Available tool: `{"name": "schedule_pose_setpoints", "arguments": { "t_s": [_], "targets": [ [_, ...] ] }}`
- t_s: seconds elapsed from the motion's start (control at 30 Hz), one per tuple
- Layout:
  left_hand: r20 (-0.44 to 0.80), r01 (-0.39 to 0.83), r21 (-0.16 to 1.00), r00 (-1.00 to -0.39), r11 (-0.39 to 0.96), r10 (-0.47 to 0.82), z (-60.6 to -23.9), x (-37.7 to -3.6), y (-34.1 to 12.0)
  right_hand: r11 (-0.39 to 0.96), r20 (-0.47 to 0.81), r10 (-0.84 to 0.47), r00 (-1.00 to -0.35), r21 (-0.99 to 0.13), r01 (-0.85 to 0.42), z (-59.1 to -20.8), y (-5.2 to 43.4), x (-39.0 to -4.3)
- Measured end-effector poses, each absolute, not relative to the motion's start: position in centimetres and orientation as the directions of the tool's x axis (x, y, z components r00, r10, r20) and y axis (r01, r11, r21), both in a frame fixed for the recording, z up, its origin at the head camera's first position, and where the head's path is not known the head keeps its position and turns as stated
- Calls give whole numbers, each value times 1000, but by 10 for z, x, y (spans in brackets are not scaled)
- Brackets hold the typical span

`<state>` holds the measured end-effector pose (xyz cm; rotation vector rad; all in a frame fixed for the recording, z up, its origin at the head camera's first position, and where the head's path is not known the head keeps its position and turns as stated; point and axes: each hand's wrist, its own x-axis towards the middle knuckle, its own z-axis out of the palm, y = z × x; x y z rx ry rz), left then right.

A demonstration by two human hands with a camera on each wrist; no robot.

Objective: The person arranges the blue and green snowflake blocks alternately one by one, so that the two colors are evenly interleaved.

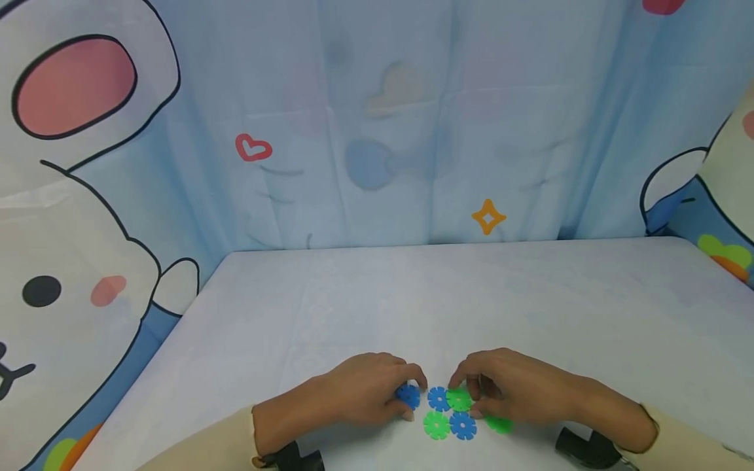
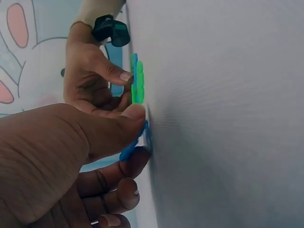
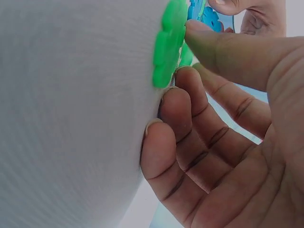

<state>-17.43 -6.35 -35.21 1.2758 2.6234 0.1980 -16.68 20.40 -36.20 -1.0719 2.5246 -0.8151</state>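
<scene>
Several blue and green snowflake discs lie close together on the white table [image 1: 412,294] near its front edge. My left hand [image 1: 413,400] pinches a blue disc [image 1: 406,395] between thumb and fingers; in the left wrist view the left hand [image 2: 140,134] holds that blue disc [image 2: 129,151] against the cloth. My right hand [image 1: 465,396] pinches a green disc [image 1: 459,400] beside a second blue disc [image 1: 438,398]. In the right wrist view the right hand [image 3: 183,56] has its thumb over a green disc [image 3: 168,42]. A green disc [image 1: 436,425], a blue disc [image 1: 463,425] and another green disc [image 1: 501,425] lie flat nearer me.
A blue cartoon curtain [image 1: 383,131] hangs behind the table, with rabbit-print cloth [image 1: 71,261] on the left and more print at the right [image 1: 724,216]. Black wrist straps [image 1: 589,448] sit on both forearms.
</scene>
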Motion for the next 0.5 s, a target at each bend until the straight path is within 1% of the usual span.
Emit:
{"name": "schedule_pose_setpoints", "arguments": {
  "t_s": [0.13,0.23,0.5],
  "targets": [
    [-168,738,274,-594,617,786,-349,-176,-66,585,-42,-711,-702,-589,-558,-362,203,-166],
    [-190,722,301,-595,624,781,-347,-177,-68,602,-35,-701,-712,-564,-565,-361,202,-164],
    [-171,724,295,-602,624,780,-346,-179,-68,635,-46,-687,-725,-523,-569,-361,200,-162]
  ]
}}
